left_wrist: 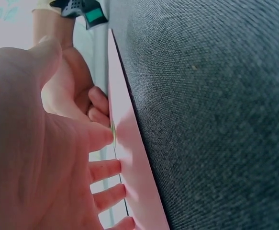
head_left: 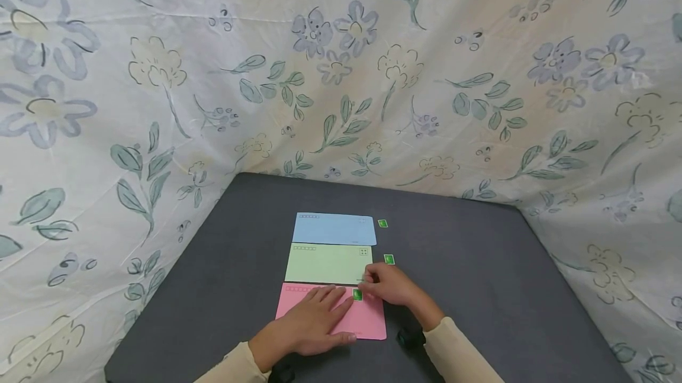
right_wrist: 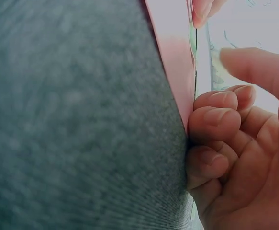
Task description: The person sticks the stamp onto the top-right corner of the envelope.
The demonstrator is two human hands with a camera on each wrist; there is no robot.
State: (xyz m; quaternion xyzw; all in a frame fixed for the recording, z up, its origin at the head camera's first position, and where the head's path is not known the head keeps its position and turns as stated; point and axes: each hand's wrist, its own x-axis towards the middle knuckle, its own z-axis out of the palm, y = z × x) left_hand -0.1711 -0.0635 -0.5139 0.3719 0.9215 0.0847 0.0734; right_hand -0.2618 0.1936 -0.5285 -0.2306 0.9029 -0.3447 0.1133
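Flat on the pink envelope (head_left: 370,325) lies my left hand (head_left: 317,319), fingers spread and palm down. A green stamp (head_left: 357,295) sits at the envelope's upper right corner, just beyond the left fingertips. My right hand (head_left: 393,285) rests by that corner, next to the stamp. In the right wrist view its fingers (right_wrist: 216,122) are curled with nothing seen between them, and the thumb (right_wrist: 254,67) stands apart. From the left wrist, the pink envelope (left_wrist: 134,158) shows edge-on under the left fingertips.
Above the pink envelope lie a light green envelope (head_left: 322,266) and a blue envelope (head_left: 331,232), lined up in a column. To their right are two loose green stamps, an upper stamp (head_left: 383,224) and a lower stamp (head_left: 389,259). Floral cloth (head_left: 341,75) surrounds the dark table (head_left: 469,253).
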